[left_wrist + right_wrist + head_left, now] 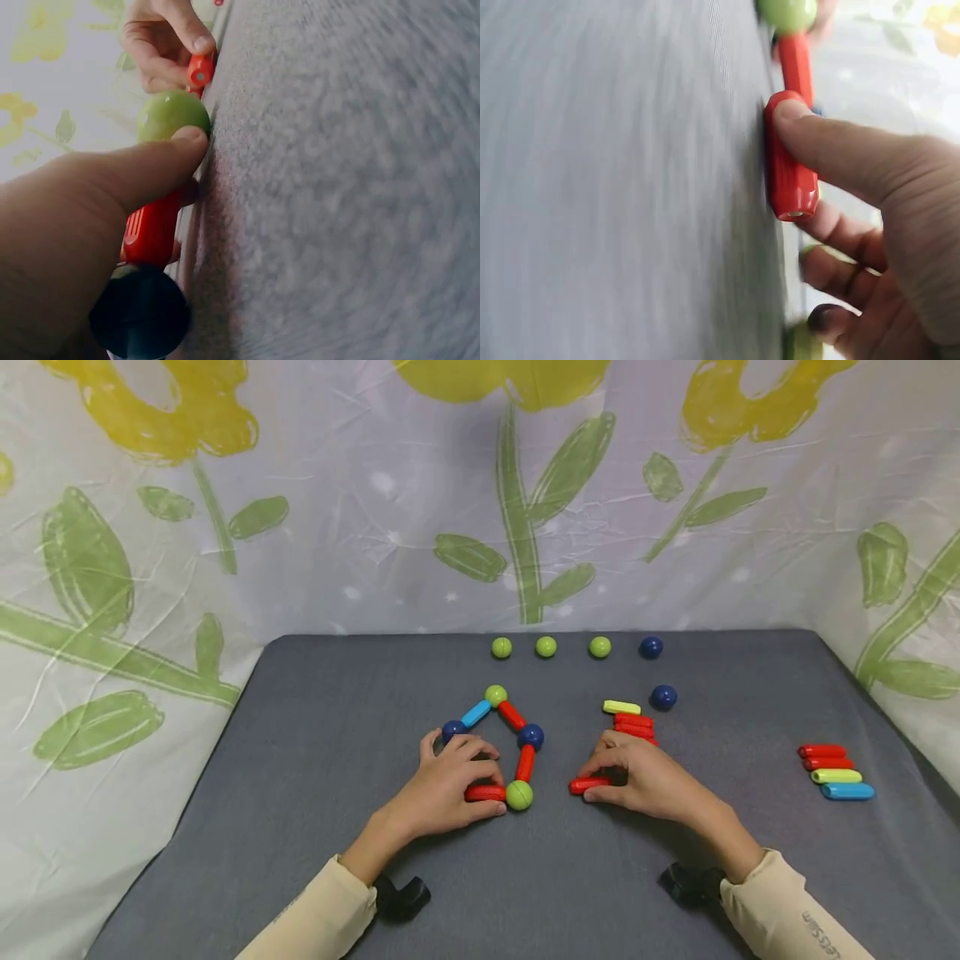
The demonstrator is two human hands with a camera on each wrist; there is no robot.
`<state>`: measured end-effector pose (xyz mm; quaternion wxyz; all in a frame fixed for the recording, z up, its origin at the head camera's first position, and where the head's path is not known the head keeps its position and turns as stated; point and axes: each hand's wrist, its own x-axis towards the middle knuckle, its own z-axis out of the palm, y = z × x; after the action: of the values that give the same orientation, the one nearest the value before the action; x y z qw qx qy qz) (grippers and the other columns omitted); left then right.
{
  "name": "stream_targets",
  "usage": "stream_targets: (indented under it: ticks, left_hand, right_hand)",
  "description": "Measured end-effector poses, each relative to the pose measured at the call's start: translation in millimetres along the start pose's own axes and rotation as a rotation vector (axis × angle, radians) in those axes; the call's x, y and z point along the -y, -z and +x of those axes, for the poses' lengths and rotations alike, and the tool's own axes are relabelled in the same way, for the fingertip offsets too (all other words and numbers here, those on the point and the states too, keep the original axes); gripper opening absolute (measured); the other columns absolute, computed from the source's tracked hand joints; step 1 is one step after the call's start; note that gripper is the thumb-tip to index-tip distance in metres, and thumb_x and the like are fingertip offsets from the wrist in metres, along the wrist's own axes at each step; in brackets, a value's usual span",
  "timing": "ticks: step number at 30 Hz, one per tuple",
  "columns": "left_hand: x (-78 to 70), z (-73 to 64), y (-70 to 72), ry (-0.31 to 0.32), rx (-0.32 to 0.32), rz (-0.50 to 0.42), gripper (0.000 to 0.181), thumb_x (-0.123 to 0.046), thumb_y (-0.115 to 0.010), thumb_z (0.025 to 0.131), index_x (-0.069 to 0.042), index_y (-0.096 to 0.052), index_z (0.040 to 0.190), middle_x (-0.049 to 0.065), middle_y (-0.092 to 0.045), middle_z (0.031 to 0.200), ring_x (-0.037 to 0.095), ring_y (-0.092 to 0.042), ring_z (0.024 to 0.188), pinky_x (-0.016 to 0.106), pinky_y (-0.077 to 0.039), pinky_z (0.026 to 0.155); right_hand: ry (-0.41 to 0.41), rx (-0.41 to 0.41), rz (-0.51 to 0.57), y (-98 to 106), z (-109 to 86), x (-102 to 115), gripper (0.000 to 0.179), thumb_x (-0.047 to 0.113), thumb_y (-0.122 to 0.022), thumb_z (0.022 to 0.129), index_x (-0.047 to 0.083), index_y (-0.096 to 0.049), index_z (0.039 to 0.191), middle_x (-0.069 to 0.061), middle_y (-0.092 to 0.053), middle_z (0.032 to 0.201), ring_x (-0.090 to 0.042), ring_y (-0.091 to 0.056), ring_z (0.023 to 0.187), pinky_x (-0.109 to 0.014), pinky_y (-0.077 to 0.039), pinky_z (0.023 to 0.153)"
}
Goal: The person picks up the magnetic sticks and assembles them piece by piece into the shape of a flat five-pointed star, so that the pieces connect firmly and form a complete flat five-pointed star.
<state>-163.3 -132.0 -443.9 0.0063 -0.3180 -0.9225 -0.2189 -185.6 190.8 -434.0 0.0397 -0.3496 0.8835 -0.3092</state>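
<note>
A loop of magnetic rods and balls lies on the table; my left hand [450, 783] reaches over its near left side. The fingers and thumb grip a red rod [486, 793], which meets a green ball [519, 795]. In the left wrist view, a dark blue ball [140, 311] sits at that rod's other end, hidden under the hand from above. To the right, my right hand [637, 774] pinches a separate red rod [789, 169] between thumb and fingers, apart from the loop. Another green ball [496, 696] tops the loop, between a light blue rod [476, 714] and a red one.
Behind my right hand lie a yellow-green rod [622, 707] and several red rods [633, 721]. Green balls [546, 647] and two dark blue balls [663, 697] stand farther back. More rods [836, 775] lie at the right. A flower-patterned cloth [360, 543] hangs behind the table.
</note>
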Motion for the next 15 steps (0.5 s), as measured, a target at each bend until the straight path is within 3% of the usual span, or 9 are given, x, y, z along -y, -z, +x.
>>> stream_targets:
  ticks: [5,10,15]
  left_hand:
    - [4.7,0.4,-3.8,0.064,-0.018,-0.039,0.02,-0.046,-0.079,0.087,-0.033,-0.071,0.1,-0.002,-0.06,0.135,0.021,-0.045,0.134,0.071,-0.021,0.109]
    - [9.9,-0.4,-7.4,0.066,-0.055,-0.049,0.019,-0.044,-0.079,0.087,-0.035,-0.073,0.102,-0.002,-0.06,0.136,0.02,-0.045,0.135,0.068,-0.025,0.107]
    - [11.7,-0.4,-9.3,0.056,-0.066,-0.063,0.02,-0.044,-0.079,0.087,-0.035,-0.074,0.104,-0.002,-0.06,0.136,0.02,-0.045,0.135,0.067,-0.024,0.107]
  right_hand:
    - [0.016,0.034,0.129,-17.1,10.7,8.0,0.019,0.026,-0.082,0.087,0.024,-0.079,0.106,0.007,-0.064,0.093,-0.009,-0.054,0.079,-0.023,-0.047,0.068]
    - [0.057,0.006,0.116,-28.7,11.8,11.5,0.024,0.019,-0.084,0.085,0.024,-0.079,0.109,0.008,-0.062,0.091,-0.008,-0.052,0.079,-0.024,-0.046,0.07]
    - [0.076,-0.088,0.092,-39.3,10.5,10.7,0.026,0.024,-0.086,0.082,0.03,-0.079,0.107,0.013,-0.06,0.085,-0.005,-0.049,0.075,-0.026,-0.033,0.073]
